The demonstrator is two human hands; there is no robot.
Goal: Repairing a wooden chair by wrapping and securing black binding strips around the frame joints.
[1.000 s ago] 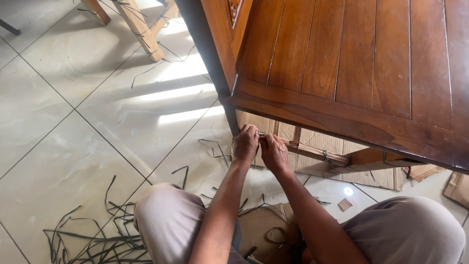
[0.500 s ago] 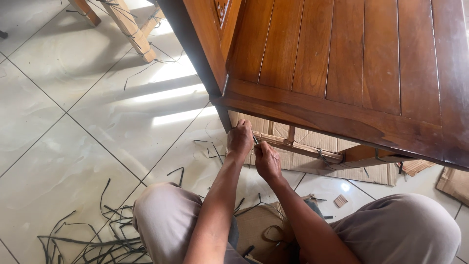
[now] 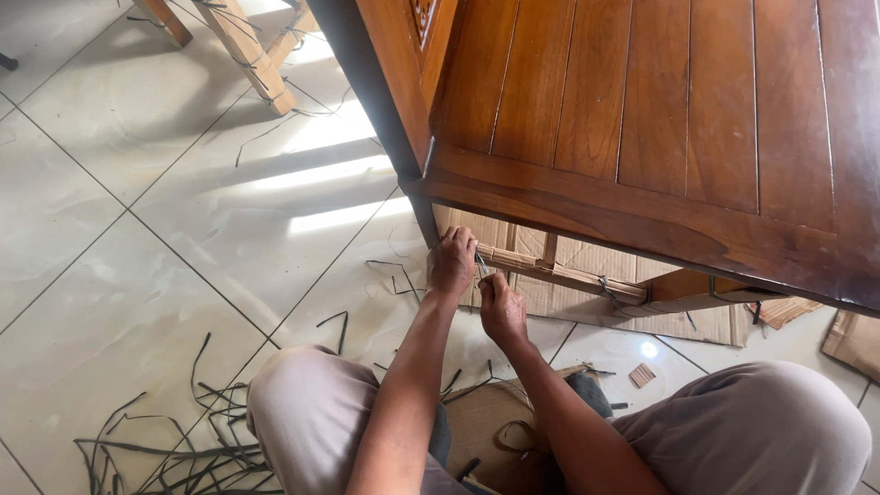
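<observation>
Fingers of both hands — left hand (image 3: 453, 263), right hand (image 3: 501, 307) — grip the rail (image 3: 559, 271).

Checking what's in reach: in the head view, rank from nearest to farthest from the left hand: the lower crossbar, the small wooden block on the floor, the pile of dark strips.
1. Lower crossbar: the left hand is right at its end, under the wooden furniture.
2. Small wooden block: on the tiles, to the right.
3. Pile of dark strips: far lower left.

Bright daylight stripes glare on the tiled floor (image 3: 137, 275); hands perhaps slightly blurred.
</observation>
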